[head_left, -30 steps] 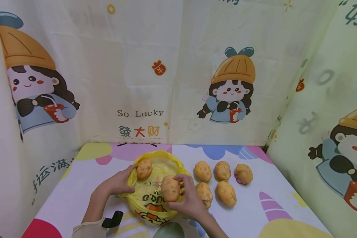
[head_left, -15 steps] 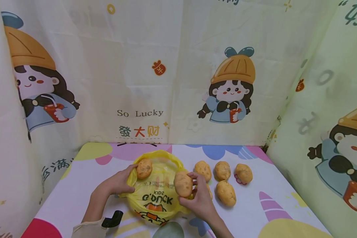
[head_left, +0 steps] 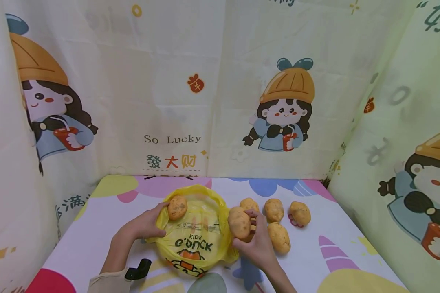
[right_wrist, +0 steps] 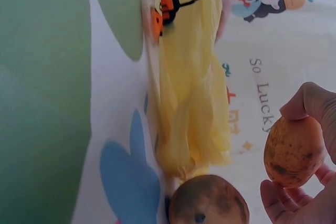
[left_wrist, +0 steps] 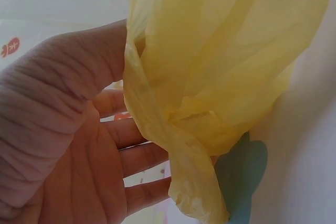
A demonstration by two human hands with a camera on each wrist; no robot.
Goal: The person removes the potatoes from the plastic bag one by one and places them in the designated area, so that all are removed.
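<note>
My left hand [head_left: 146, 224] grips the left rim of a yellow plastic bag [head_left: 225, 244], which lies with its mouth held wide. One potato [head_left: 177, 207] is at the bag's left inner side, close to my left fingertips. In the left wrist view, the fingers [left_wrist: 142, 156] pass behind the folded bag edge [left_wrist: 194, 177]. Just past the bag's right rim, my right hand [head_left: 258, 244] pinches another potato [head_left: 239, 222] between thumb and fingers. The right wrist view shows this potato [right_wrist: 294, 150] raised, with a second potato [right_wrist: 210, 203] lower beside the bag.
Right of the bag, several potatoes lie on the patterned tabletop [head_left: 300, 260]: a partly covered potato [head_left: 249, 204], a back potato [head_left: 273, 210], a far-right potato [head_left: 299, 214] and a front potato [head_left: 279, 239]. Printed cloth walls [head_left: 161, 81] surround the table.
My right hand has carried its potato rightward, from over the bag's mouth to beyond its right rim. My left hand and the potato near it stay put.
</note>
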